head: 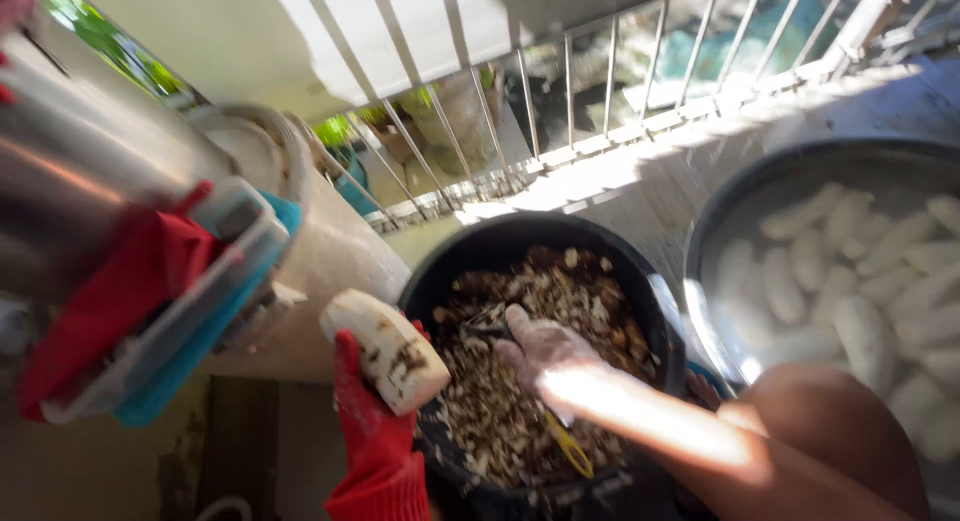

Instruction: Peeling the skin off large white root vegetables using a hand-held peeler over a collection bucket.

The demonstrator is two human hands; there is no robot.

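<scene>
Bucket (440,271): centre, black, full of brown peelings (500,411).
Basin (730,211): right, peeled white roots (860,331).
Left hand (365,391): red-gloved, gripping root (385,349).
Right hand (540,351): grasping peeler (568,446).

Sunlit concrete ledge (640,181) w/ white metal railing (560,91), greenery (120,56) beyond

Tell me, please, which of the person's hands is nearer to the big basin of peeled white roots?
Right. The right hand reaches into the black bucket of peelings, just beside the basin. The left hand, in a red glove, holds a partly peeled root on the bucket's far side.
</scene>
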